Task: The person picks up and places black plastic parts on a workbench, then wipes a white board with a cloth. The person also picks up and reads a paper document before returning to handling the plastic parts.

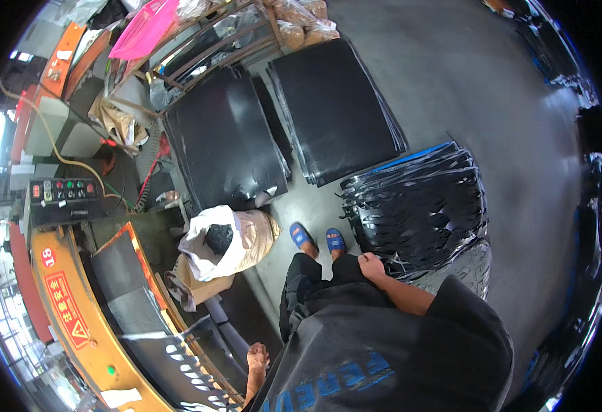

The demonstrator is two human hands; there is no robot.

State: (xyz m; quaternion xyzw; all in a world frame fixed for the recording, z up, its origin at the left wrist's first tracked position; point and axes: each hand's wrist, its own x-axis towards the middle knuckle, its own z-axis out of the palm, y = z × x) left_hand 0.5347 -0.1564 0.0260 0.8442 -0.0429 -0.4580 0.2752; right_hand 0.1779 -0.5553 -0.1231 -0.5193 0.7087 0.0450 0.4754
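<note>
My left hand (pixel 258 357) hangs low beside the machine's work surface, its fingers curled in with nothing showing in them. A black sheet with several cut-out openings (pixel 191 367) lies on that surface, apart from the hand. My right hand (pixel 370 266) is loosely closed in front of my right thigh, with no object visible in it. Nearest to it is a stack of black cut sheets (pixel 418 206) with ragged, perforated edges. Ahead of my feet stand two stacks of smooth black sheets, a left stack (pixel 229 137) and a right stack (pixel 335 103).
An open white sack (pixel 249 240) with black material inside stands by a cardboard box (pixel 205 281). The orange machine (pixel 84 302) runs along the left, below a button panel (pixel 64 191). A metal rack (pixel 212 41) holds a pink basket (pixel 146 29). Grey floor (pixel 480 82) stretches to the right.
</note>
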